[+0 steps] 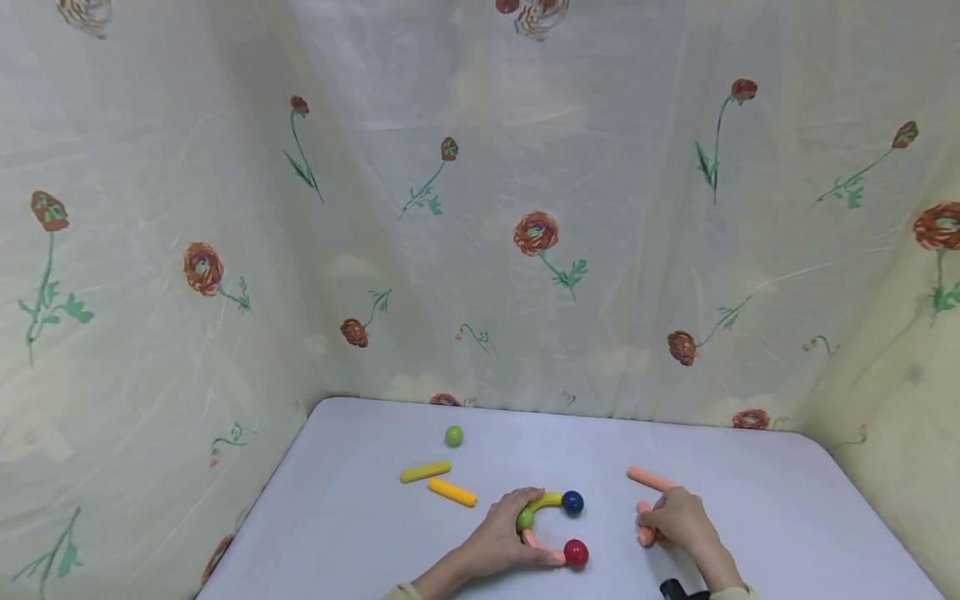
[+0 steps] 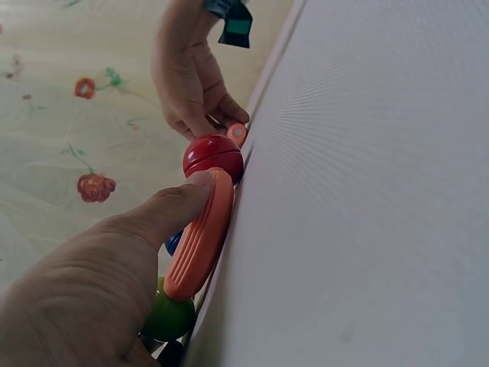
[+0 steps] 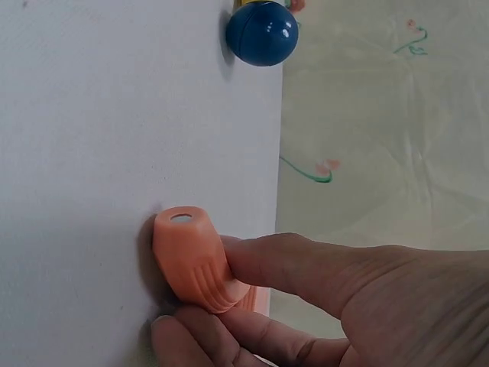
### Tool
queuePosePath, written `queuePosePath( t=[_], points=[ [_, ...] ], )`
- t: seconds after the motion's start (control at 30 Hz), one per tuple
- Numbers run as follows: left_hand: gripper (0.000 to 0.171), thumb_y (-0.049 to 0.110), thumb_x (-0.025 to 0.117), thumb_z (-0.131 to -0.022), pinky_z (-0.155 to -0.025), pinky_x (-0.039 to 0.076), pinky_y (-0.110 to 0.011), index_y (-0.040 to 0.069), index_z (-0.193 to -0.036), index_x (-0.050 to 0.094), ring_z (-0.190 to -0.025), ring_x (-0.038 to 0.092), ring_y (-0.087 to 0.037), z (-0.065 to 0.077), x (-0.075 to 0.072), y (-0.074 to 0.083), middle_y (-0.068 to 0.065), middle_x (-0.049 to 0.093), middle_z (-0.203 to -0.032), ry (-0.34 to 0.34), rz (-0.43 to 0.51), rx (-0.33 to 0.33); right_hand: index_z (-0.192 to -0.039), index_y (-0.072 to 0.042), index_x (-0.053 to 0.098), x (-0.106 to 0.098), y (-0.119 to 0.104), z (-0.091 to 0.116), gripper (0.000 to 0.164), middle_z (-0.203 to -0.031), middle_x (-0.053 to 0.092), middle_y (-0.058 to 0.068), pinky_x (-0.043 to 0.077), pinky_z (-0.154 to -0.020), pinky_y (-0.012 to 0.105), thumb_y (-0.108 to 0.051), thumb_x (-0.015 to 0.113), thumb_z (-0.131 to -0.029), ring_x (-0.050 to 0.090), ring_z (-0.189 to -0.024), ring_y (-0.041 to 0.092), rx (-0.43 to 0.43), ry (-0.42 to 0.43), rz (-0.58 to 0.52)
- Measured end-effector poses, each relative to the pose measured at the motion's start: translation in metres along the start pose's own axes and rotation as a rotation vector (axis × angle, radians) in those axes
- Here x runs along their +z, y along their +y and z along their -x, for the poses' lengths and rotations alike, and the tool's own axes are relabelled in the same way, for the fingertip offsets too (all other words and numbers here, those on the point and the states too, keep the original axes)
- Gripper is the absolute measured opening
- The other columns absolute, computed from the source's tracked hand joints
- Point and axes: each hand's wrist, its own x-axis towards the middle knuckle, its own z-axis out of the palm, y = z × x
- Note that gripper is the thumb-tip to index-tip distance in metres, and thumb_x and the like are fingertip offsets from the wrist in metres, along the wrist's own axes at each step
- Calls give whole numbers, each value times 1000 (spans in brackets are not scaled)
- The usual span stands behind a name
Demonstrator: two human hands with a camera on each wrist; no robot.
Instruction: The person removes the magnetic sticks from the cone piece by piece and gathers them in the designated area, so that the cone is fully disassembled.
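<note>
A curved chain of toy pieces lies on the pale table [image 1: 360, 533]: blue ball [image 1: 572, 502], yellow curved stick [image 1: 550, 500], green ball [image 1: 524, 520], orange stick [image 1: 542, 549], red ball [image 1: 576, 554]. My left hand [image 1: 534, 530] grips it at the green ball. In the left wrist view the thumb lies along the orange stick [image 2: 200, 237] up to the red ball [image 2: 213, 157]. My right hand [image 1: 651, 525] pinches a short orange stick [image 1: 645, 534] that rests on the table to the right. Its ribbed end [image 3: 191, 260] sits between thumb and fingers, with the blue ball [image 3: 261, 32] beyond.
Another orange stick [image 1: 649, 479] lies just behind my right hand. Two yellow sticks [image 1: 425, 472] [image 1: 452, 492] and a loose green ball [image 1: 453, 435] lie to the left of the chain. Flowered cloth [image 1: 480, 208] walls the table on three sides.
</note>
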Motion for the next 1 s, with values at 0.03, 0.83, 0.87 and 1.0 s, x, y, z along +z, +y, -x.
queuePosePath(
  t=[0.03, 0.83, 0.87, 1.0],
  points=[
    [89, 65, 78, -64, -108, 35, -57, 44, -141, 39, -131, 39, -23, -1, 0, 0, 9, 40, -149, 0, 0, -3, -65, -4, 63, 0, 0, 0, 16, -52, 61, 1, 43, -47, 24, -14, 71, -75, 54, -50, 11, 0, -1, 6],
    [88, 64, 77, -67, -108, 34, -56, 40, -143, 39, -133, 39, -22, -1, 0, -5, 10, 39, -149, -4, -2, 52, -83, -8, 61, 33, -61, 42, 32, -69, 61, 0, 43, -54, 25, -34, 79, -78, 55, -61, 13, -274, -318, -6],
    [88, 64, 77, -67, -109, 34, -56, 40, -143, 39, -134, 38, -22, -1, 0, -5, 10, 39, -149, -5, -3, 62, -84, -7, 61, 35, -62, 43, 32, -70, 62, 0, 43, -54, 24, -32, 79, -78, 55, -61, 12, -297, -344, -16],
    [87, 64, 77, -68, -110, 32, -56, 39, -143, 39, -135, 38, -21, -1, -1, -5, 9, 39, -149, -11, 0, 71, -84, -7, 60, 40, -64, 43, 29, -71, 63, -1, 44, -55, 23, -27, 80, -77, 54, -62, 11, -319, -388, -21]
  ],
)
